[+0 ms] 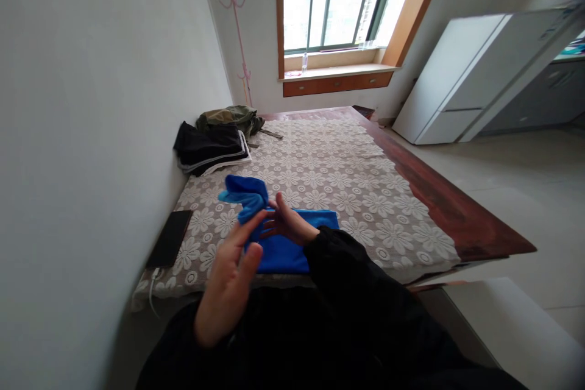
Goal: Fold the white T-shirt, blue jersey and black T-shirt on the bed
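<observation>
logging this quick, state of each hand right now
Left hand: open, thumb apart from fingers, at the blue cloth; contact unclear.
Right hand: open, fingers spread; contact unclear.

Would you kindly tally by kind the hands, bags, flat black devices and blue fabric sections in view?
Hands: 2 (left hand, right hand)
Bag: 1
Flat black device: 1
Blue fabric sections: 2 (raised section, flat section; possibly joined)
Total: 6

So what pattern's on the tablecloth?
The tablecloth has pale flowers on grey-brown, shown in the head view.
</observation>
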The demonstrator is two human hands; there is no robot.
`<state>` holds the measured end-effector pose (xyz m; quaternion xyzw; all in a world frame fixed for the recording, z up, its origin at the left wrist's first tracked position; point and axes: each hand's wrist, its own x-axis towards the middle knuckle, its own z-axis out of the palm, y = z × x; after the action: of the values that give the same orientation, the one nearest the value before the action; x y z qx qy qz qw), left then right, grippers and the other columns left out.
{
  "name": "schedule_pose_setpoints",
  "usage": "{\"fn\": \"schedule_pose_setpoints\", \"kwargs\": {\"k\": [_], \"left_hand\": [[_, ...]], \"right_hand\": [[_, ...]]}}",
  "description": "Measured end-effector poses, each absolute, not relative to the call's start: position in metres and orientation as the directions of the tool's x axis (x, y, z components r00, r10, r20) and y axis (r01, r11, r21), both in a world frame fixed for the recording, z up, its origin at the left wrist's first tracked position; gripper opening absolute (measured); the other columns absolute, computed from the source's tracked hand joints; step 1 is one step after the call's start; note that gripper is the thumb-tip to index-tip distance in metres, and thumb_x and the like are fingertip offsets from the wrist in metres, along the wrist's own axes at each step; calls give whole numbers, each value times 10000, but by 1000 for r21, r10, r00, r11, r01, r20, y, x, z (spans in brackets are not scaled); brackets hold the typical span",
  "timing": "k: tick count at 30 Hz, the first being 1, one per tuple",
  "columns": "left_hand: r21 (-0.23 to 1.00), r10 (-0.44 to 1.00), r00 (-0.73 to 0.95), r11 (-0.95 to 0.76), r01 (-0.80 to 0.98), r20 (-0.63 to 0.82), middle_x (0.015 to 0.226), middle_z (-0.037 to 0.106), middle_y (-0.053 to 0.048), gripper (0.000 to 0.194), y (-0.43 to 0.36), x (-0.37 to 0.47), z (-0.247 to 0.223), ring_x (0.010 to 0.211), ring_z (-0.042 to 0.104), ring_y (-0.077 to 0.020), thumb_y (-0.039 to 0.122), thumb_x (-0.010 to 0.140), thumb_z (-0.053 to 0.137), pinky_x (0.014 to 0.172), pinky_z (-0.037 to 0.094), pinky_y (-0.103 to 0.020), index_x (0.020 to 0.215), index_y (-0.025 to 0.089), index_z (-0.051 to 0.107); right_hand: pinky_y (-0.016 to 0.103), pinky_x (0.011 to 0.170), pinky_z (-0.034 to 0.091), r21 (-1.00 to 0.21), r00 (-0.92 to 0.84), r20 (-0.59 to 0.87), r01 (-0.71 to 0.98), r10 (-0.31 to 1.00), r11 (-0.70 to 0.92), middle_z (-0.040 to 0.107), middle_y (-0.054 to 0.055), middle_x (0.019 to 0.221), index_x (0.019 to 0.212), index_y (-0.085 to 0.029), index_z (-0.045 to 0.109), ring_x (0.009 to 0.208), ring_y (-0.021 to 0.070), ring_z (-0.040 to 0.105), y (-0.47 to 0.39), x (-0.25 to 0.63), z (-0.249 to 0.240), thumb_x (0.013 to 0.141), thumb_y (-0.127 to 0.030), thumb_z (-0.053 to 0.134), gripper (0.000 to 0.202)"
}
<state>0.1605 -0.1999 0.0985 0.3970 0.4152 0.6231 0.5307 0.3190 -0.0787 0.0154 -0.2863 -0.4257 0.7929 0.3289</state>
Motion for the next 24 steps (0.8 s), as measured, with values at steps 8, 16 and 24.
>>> {"fn": "schedule_pose_setpoints", "kwargs": {"k": [8, 16, 24], "left_hand": [[780, 831, 544, -417, 466, 119, 1649, 397, -107, 653, -226, 248, 46, 1559, 291, -290, 435, 983, 608, 1304, 192, -544, 1560, 179, 441], [778, 764, 607, -511, 364, 218, 1443, 642, -36, 293, -239, 256, 8, 1450, 484, -246, 223, 953, 644, 1277, 286, -530, 1241, 264, 681], [701, 801, 384, -592, 397, 459, 1151, 766, -33, 253, -238, 212, -14, 1255, 646, -217, 102, 963, 562, 1193, 431, -489, 1120, 253, 690]], "right_hand": [[425, 847, 623, -710, -445, -347, -451, 826, -541, 788, 127, 1071, 1261, -225, 694, 1038, 319, 740, -121, 406, 12, 887, -813, 490, 726], [438, 993, 596, -913, -175, -246, -288, 953, -288, 723, 46, 1292, 1500, -349, 460, 1163, 290, 704, -150, 424, -13, 758, -395, 843, 836], [496, 1300, 126, -927, -148, 123, 336, 981, 167, 183, 23, 1730, 1654, -330, 136, 1600, 273, 122, -127, 439, -24, 776, -251, 729, 1062]]}}
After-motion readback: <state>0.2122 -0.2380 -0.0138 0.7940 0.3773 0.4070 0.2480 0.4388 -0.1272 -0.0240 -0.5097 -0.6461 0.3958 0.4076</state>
